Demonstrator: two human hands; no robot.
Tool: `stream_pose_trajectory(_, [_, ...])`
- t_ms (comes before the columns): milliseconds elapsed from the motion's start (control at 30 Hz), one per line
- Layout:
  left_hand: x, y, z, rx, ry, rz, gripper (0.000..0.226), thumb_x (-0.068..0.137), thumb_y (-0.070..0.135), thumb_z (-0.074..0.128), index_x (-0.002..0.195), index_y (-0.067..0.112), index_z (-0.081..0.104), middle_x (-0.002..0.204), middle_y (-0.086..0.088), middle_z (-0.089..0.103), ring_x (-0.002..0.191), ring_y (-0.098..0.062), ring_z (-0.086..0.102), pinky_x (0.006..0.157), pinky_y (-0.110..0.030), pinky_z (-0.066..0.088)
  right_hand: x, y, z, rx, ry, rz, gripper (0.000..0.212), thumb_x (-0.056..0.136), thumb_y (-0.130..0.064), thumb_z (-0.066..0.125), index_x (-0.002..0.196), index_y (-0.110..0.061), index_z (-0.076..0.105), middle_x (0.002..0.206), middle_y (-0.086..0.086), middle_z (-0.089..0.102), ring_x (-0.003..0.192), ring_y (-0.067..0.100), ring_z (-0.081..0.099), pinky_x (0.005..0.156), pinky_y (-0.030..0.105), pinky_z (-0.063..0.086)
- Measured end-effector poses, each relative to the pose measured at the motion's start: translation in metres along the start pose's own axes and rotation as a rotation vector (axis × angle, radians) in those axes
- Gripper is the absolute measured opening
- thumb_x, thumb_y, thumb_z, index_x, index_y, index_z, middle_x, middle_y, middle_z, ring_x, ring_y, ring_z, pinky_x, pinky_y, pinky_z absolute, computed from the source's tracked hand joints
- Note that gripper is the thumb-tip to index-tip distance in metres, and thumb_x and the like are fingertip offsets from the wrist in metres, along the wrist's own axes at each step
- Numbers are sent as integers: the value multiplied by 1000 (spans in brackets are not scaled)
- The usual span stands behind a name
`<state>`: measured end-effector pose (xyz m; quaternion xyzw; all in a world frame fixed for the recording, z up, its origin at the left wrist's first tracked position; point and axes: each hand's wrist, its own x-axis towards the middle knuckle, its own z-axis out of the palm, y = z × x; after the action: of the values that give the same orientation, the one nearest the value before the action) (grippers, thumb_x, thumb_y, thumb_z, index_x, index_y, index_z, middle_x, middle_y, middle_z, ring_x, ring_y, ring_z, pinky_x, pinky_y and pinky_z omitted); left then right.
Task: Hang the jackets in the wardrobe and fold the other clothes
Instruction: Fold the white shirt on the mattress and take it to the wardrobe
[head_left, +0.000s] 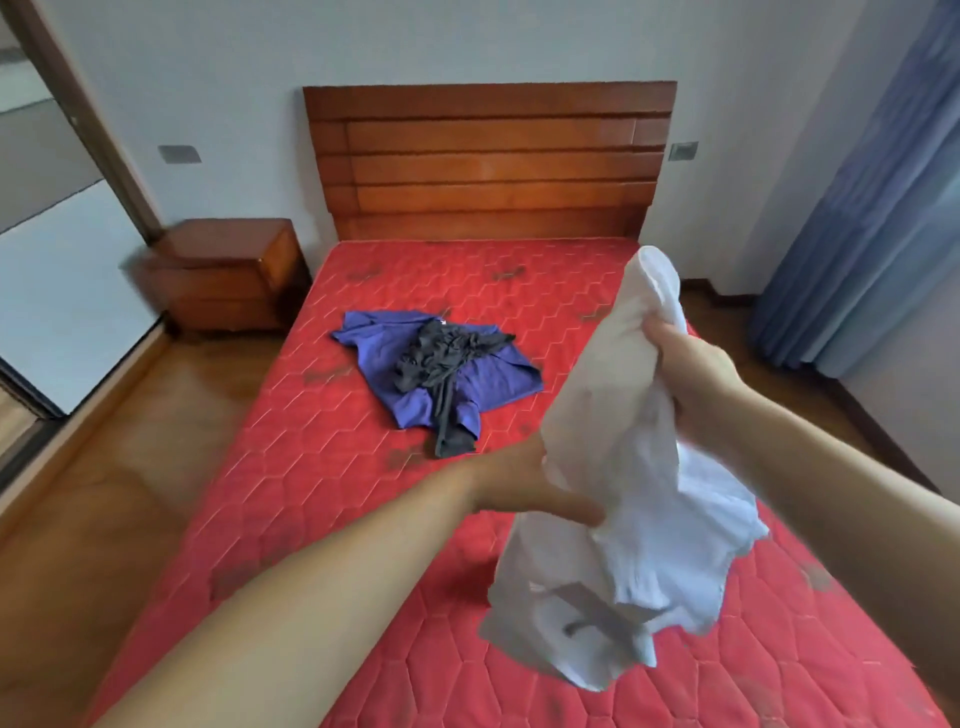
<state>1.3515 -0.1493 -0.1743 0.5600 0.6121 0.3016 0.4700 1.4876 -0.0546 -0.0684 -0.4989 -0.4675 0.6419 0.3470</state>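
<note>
I hold a crumpled white garment (618, 467) in the air above the right side of the red mattress (311, 467). My right hand (691, 369) grips its upper part, and my left hand (524, 483) grips its left edge lower down. The cloth hangs bunched below both hands, with a grey mark near its bottom. Farther up the mattress lies a blue shirt (498, 374), spread and rumpled. A dark grey garment (441, 364) lies heaped on top of it, with one end trailing toward me.
A wooden headboard (488, 156) stands against the far wall. A wooden nightstand (228, 275) sits left of the bed, with a sliding wardrobe door (62, 291) beyond it. Blue curtains (872, 208) hang at the right. Wood floor runs along both sides of the bed.
</note>
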Motion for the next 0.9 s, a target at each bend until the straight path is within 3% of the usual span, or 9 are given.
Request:
stream_pose_trajectory(133, [10,-11,4,5,177,64,14,91,15,60,101,11,68,92,-7,71,77,-22,69,74,-33,57,-1,-25,-6,13,65,7,31,91,-41,63,94,-10,63,87,2,69,78,19,68,68,32,54])
stream_pose_trajectory(200, [10,-6,-3,-18,191,43,17,96,10,52,93,3,68,82,-6,67,64,-13,64,64,-21,50,3,-34,-14,-16,123,-20,29,92,-36,62,106,-11,59,84,0,65,71,15,65,59,27,50])
stream_pose_trajectory(267, [11,-6,-11,-25,248,39,22,96,20,53,92,3,67,80,-4,62,65,-10,55,68,-30,47,6,-42,-23,-75,167,-41,32,93,-34,58,116,-11,57,81,-1,59,69,14,60,66,28,49])
stream_pose_trajectory(433, [3,5,-18,-248,574,72,14,88,36,58,83,28,68,72,13,61,64,-5,51,66,-28,42,9,-52,-31,-56,207,-7,40,96,-30,53,132,-12,52,92,1,62,79,18,62,75,34,52])
stream_pose_trajectory(467, [-1,11,-16,-284,524,98,8,90,37,60,95,32,65,86,13,64,73,-2,56,72,-24,45,7,-52,-28,21,176,28,38,97,-27,52,132,-14,51,97,3,65,82,20,65,69,34,54])
stream_pose_trajectory(567, [-7,23,-1,-153,250,172,61,82,31,75,129,41,38,120,26,52,105,16,52,88,-7,42,0,-53,-16,271,8,104,39,97,-26,48,134,-15,45,113,13,66,91,29,70,53,38,57])
stream_pose_trajectory(667, [-1,22,15,-64,389,219,51,81,8,72,114,36,47,102,28,55,85,27,51,75,0,40,-5,-58,-10,317,-76,91,32,101,-30,42,129,-15,40,115,15,64,95,32,68,52,39,57])
stream_pose_trajectory(733, [0,26,14,-43,579,181,12,88,23,60,82,31,55,72,20,56,61,12,52,62,-11,39,-5,-61,-15,291,-84,70,34,100,-31,44,130,-14,43,113,13,66,95,31,68,58,39,56])
stream_pose_trajectory(900, [-6,25,-17,-170,594,143,37,92,36,53,62,19,43,60,4,34,58,-13,31,58,-32,25,13,-66,-51,-42,164,-69,35,93,-35,58,121,-15,53,112,2,64,95,22,65,81,38,53])
